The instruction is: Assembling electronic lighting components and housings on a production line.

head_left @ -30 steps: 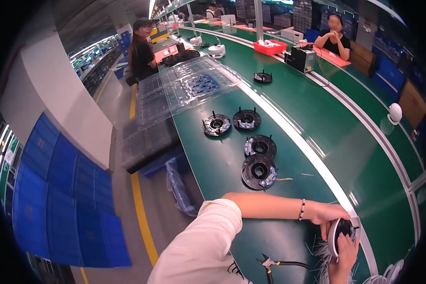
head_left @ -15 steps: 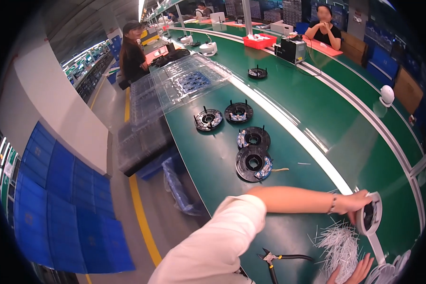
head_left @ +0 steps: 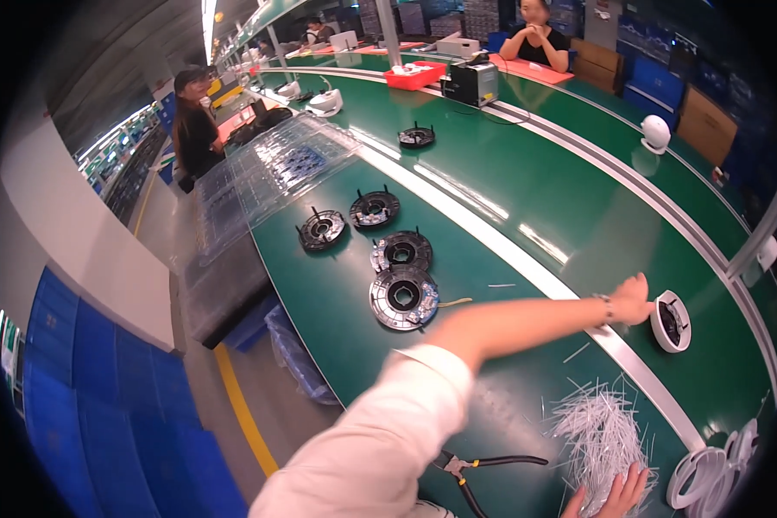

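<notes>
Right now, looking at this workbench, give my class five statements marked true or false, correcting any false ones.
1. The left hand has a bracelet at its wrist. True.
2. The pliers hang on a wall. False: they lie on the green table.
3. Two black round parts overlap in this view. True.
4. The right hand grips the pliers. False: its fingers are spread at a pile of white strips.
5. The tray farther back is blue. False: it is red.
</notes>
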`<state>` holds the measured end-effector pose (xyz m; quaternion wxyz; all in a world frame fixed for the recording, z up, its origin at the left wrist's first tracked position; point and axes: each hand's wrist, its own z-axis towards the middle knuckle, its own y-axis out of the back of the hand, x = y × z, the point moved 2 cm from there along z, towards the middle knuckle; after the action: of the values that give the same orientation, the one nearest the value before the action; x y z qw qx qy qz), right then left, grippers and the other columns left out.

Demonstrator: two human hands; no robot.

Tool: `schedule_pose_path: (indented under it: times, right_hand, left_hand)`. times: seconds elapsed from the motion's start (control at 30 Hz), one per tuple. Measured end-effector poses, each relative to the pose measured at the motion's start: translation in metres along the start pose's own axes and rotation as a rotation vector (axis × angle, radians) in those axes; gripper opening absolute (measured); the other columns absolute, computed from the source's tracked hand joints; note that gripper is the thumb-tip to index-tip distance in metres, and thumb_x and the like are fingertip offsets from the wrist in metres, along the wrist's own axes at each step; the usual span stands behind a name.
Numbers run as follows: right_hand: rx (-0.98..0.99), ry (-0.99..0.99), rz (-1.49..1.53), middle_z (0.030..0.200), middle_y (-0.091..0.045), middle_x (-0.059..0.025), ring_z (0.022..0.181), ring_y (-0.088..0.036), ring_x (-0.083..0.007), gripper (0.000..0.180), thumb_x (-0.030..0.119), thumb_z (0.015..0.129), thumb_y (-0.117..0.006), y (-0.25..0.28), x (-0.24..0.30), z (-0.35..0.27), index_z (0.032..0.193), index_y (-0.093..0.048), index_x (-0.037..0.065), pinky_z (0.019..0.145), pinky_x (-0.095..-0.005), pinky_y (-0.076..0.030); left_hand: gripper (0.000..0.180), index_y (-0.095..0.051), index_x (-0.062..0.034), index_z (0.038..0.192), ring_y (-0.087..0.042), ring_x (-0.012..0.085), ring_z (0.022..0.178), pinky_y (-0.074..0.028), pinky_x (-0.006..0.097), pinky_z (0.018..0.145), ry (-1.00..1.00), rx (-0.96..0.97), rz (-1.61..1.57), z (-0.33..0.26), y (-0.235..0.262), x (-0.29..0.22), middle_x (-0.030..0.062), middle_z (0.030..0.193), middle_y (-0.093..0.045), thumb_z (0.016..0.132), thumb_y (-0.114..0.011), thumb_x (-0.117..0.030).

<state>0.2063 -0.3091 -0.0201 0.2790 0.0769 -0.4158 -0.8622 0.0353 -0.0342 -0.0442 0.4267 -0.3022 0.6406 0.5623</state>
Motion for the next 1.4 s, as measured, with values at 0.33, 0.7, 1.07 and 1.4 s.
schedule_pose_path:
  times: [0.33,0.7,1.07,1.4]
  right_hand:
    - [0.006,0.026,0.191,0.120,-0.045,-0.0213,0.112,-0.042,-0.0396,0.051,0.006,0.067,-0.056,0.013,0.009,-0.002,0.116,-0.044,0.000,0.095,-0.0513,-0.027]
    - [0.528,0.031,0.479,0.129,-0.032,-0.0233,0.119,-0.028,-0.0430,0.073,0.039,0.056,-0.075,-0.004,0.036,-0.007,0.114,-0.046,0.003,0.095,-0.0580,-0.019]
    - [0.282,-0.038,0.397,0.129,-0.032,-0.0228,0.119,-0.030,-0.0421,0.062,0.022,0.055,-0.074,0.019,0.030,-0.022,0.109,-0.049,0.005,0.096,-0.0493,-0.025]
    - [0.289,0.022,0.457,0.126,-0.036,-0.0229,0.115,-0.034,-0.0420,0.056,0.020,0.057,-0.073,0.008,0.041,-0.015,0.105,-0.051,0.003,0.094,-0.0490,-0.028]
  left_hand:
    - [0.039,-0.048,0.0018,0.110,-0.053,0.0298,0.097,-0.042,0.033,0.083,-0.181,-0.949,0.395,-0.256,0.227,0.027,0.0187,0.104,-0.054,0.073,-0.057,-0.010]
    - [0.075,-0.029,-0.0037,0.123,-0.049,0.0395,0.096,-0.043,0.041,0.080,0.297,-0.642,0.731,-0.293,0.203,0.098,0.0191,0.114,-0.038,0.065,-0.071,-0.026]
    - [0.070,-0.035,0.0005,0.123,-0.051,0.0346,0.098,-0.041,0.038,0.086,0.324,-0.442,0.583,-0.297,0.201,0.091,0.0177,0.105,-0.051,0.064,-0.069,-0.019]
    - [0.031,-0.044,-0.0043,0.110,-0.055,0.0108,0.073,-0.045,0.022,0.053,0.357,-0.120,-0.483,-0.256,0.156,0.074,0.0046,0.089,-0.056,0.082,-0.054,-0.011]
